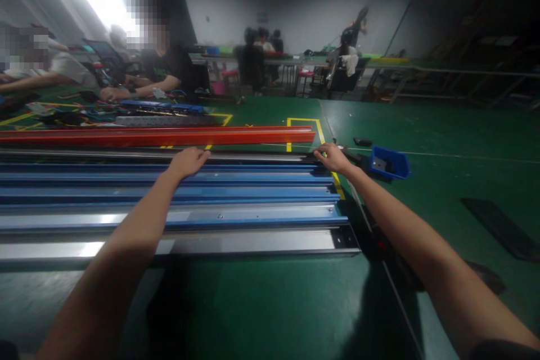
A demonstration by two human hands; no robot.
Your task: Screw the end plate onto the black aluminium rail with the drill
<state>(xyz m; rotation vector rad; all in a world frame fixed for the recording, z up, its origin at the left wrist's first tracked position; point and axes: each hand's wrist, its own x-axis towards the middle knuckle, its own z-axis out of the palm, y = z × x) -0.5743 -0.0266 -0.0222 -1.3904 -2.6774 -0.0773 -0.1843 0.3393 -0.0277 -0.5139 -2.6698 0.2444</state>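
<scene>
Several long metal channels lie side by side across the green table. My left hand [189,162] curls over a dark metal channel [261,156], with its wrist above the blue channels [253,192]. At the right end of the same dark channel, my right hand [332,157] has its thumb and fingers closed on the edge. Beyond it runs a red channel [236,136]. Nearest to me is a silver channel [261,242], partly covered by my left forearm. The undersides of my fingers are hidden.
Right of the channels stand a blue bin [390,163] with small parts and a dark flat object [500,228]. Wires and a blue strip [164,106] lie at the back left. Co-workers sit opposite at left; others are further back. Yellow tape [304,120] marks the table [447,140].
</scene>
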